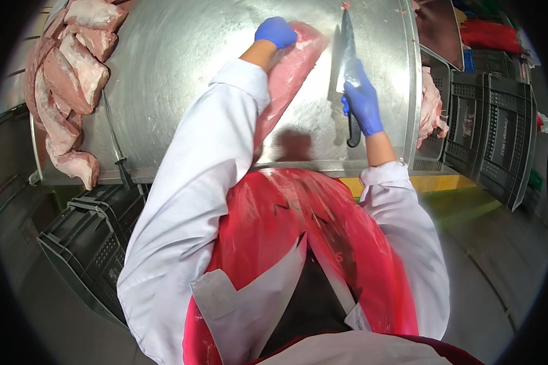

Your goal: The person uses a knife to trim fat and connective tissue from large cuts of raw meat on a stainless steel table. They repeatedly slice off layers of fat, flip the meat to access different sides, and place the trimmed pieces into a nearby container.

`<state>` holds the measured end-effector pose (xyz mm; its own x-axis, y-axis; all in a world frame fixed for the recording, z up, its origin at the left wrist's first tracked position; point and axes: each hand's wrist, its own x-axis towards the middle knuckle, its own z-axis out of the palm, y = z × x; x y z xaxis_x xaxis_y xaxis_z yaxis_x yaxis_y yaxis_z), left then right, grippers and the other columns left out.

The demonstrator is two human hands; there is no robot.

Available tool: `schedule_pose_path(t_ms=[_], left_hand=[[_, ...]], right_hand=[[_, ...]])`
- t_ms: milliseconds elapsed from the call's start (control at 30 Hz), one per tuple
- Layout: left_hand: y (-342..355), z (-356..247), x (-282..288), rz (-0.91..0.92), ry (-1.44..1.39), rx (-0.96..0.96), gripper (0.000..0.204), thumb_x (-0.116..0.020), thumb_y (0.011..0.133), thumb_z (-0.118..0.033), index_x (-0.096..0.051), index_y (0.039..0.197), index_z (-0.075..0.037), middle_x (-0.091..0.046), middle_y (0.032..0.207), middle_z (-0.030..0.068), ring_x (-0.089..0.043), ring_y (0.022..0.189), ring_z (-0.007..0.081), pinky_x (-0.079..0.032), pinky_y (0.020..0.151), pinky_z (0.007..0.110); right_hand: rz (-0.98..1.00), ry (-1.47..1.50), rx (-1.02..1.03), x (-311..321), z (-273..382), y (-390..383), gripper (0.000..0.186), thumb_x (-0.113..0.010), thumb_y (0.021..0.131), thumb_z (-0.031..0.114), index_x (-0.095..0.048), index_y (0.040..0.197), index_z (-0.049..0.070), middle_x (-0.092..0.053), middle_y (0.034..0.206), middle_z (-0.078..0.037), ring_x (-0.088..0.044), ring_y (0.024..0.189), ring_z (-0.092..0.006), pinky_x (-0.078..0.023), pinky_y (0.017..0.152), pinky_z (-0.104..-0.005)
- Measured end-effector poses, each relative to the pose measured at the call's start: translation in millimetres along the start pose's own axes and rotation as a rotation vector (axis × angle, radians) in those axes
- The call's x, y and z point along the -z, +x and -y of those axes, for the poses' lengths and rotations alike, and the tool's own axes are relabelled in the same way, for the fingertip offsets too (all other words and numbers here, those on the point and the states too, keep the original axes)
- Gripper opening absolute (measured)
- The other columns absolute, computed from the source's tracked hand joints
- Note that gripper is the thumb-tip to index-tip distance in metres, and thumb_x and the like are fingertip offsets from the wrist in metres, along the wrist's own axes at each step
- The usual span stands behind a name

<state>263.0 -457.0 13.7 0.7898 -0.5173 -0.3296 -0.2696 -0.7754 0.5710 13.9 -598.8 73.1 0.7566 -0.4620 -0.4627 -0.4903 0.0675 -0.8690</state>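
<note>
My left hand (276, 33), in a blue glove, grips the upper end of a long pink piece of meat (286, 85) lying diagonally on the steel table (182, 55). To its right, my right hand (362, 106), also gloved, is closed on the black handle of a long knife (347, 48), whose blade points away from me. A small scrap of meat (345, 5) is at the blade's tip.
Several meat cuts (79, 73) are heaped along the table's left end, beside a metal rod (114, 134) with a black handle. Dark crates (481, 134) and more meat (431, 109) are at the right. Another crate (85, 243) stands below the table at left.
</note>
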Motion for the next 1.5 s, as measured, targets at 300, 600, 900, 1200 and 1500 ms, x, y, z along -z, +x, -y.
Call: schedule_pose_path(t_ms=[300, 600, 900, 1200, 1500], left_hand=[[10.2, 26.1, -11.8, -0.094, -0.245, -0.061, 0.03, -0.071, 0.078, -0.024, -0.074, 0.087, 0.004, -0.071, 0.076, 0.0125, -0.066, 0.069, 0.0182, -0.053, 0.067, 0.034], [-2.8, 5.6, 0.9, -0.079, -0.122, -0.072, 0.032, -0.071, 0.079, -0.025, -0.072, 0.094, 0.004, -0.072, 0.083, 0.0197, -0.071, 0.078, 0.0283, -0.055, 0.074, 0.039], [1.2, 23.1, 5.3, -0.127, -0.337, -0.098, 0.026, -0.066, 0.083, -0.021, -0.07, 0.078, 0.004, -0.068, 0.075, 0.0228, -0.067, 0.069, 0.0285, -0.052, 0.062, 0.041], [-6.1, 29.5, 39.8, -0.044, -0.533, -0.027, 0.026, -0.067, 0.085, -0.024, -0.069, 0.074, 0.0, -0.064, 0.068, 0.0119, -0.06, 0.063, 0.0186, -0.047, 0.056, 0.037], [-17.8, 38.6, 62.3, -0.029, -0.675, -0.04, 0.014, -0.066, 0.084, -0.013, -0.071, 0.073, -0.005, -0.067, 0.071, 0.0058, -0.059, 0.063, 0.0131, -0.046, 0.056, 0.032]], right_hand=[[0.293, -0.165, 0.146, -66.0, 19.3, 117.4, 0.068, -0.061, 0.094, 0.016, -0.037, 0.157, 0.021, -0.068, 0.08, -0.012, -0.062, 0.056, -0.0146, -0.054, 0.055, -0.0306], [0.507, -0.335, 0.185, -49.8, 16.0, 110.9, 0.065, -0.056, 0.095, 0.02, -0.036, 0.157, 0.023, -0.067, 0.075, -0.008, -0.06, 0.053, -0.0157, -0.055, 0.055, -0.0304], [0.602, -0.3, 0.021, -29.3, 17.1, 61.3, 0.066, -0.056, 0.096, 0.019, -0.033, 0.159, 0.024, -0.064, 0.07, -0.005, -0.058, 0.052, -0.0145, -0.055, 0.053, -0.0303], [0.675, -0.361, 0.025, -25.7, 4.6, 26.1, 0.067, -0.055, 0.099, 0.016, -0.028, 0.16, 0.022, -0.062, 0.069, -0.004, -0.056, 0.051, -0.0124, -0.053, 0.051, -0.0294], [0.671, -0.443, -0.03, -42.5, 11.9, -9.1, 0.065, -0.052, 0.099, 0.015, -0.03, 0.16, 0.02, -0.064, 0.072, -0.007, -0.059, 0.053, -0.0141, -0.052, 0.053, -0.0293]])
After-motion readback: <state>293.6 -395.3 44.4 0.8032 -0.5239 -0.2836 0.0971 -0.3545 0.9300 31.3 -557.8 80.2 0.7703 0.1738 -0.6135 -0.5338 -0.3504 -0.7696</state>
